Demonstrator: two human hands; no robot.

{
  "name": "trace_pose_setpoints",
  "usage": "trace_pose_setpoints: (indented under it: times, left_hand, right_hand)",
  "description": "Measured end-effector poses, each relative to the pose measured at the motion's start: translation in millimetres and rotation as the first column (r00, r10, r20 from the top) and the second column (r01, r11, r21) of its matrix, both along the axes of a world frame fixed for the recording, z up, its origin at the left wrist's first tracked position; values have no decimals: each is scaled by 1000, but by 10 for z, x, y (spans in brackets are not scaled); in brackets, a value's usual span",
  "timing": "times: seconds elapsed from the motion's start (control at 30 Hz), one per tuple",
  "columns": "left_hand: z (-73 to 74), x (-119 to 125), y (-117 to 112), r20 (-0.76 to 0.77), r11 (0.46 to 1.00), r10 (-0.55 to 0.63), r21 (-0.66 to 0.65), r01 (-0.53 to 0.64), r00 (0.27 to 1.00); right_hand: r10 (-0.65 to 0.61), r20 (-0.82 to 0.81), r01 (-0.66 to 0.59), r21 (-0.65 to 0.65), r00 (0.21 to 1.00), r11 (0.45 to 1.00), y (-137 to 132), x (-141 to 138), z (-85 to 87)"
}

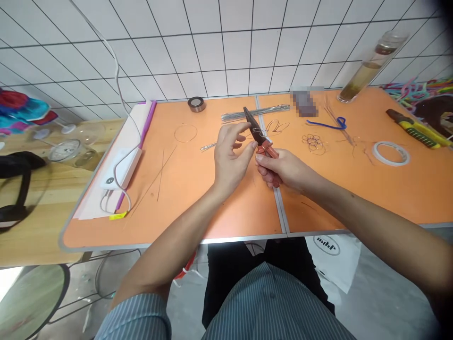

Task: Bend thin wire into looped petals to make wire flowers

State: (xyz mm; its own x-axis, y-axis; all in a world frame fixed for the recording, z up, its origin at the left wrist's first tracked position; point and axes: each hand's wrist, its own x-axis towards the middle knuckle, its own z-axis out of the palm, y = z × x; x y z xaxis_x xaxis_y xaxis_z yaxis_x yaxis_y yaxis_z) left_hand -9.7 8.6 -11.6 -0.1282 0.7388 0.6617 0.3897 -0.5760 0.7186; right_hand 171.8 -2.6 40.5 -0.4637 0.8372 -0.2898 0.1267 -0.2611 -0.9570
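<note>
My right hand (283, 169) is closed round the red handles of long-nose pliers (255, 128), whose dark jaws point away from me over the orange table (198, 198). A thin wire loop sits at the jaws. My left hand (230, 153) is beside the pliers, thumb and forefinger pinched at the wire near the hinge, the other fingers curled. Just beyond the jaws lie bent copper wire shapes (278, 125) and a bundle of straight grey wires (255, 112).
On the table: a wire ring (186, 133), dark tape roll (196, 104), white tape roll (391, 153), tangled wire (314, 143), blue wire (331, 124), yellow-black tool (412, 127), glass tube (370, 68). A white power bank (120, 170) with cable lies left. A wooden table (31, 203) adjoins.
</note>
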Motion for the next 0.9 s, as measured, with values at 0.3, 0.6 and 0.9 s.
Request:
trace_pose_setpoints:
  times: [0.3,0.6,0.9]
  left_hand:
    - [28,-44,43,-175,990,17,138,7,984]
    - [51,-86,55,-48,997,65,47,-63,997]
    - [85,-120,97,388,970,64,-241,34,919]
  right_hand:
    - [41,246,-29,-53,968,998,-34,-24,96]
    - [107,242,-136,105,964,985,60,78,-63]
    - [129,177,-126,-25,976,992,-63,196,52]
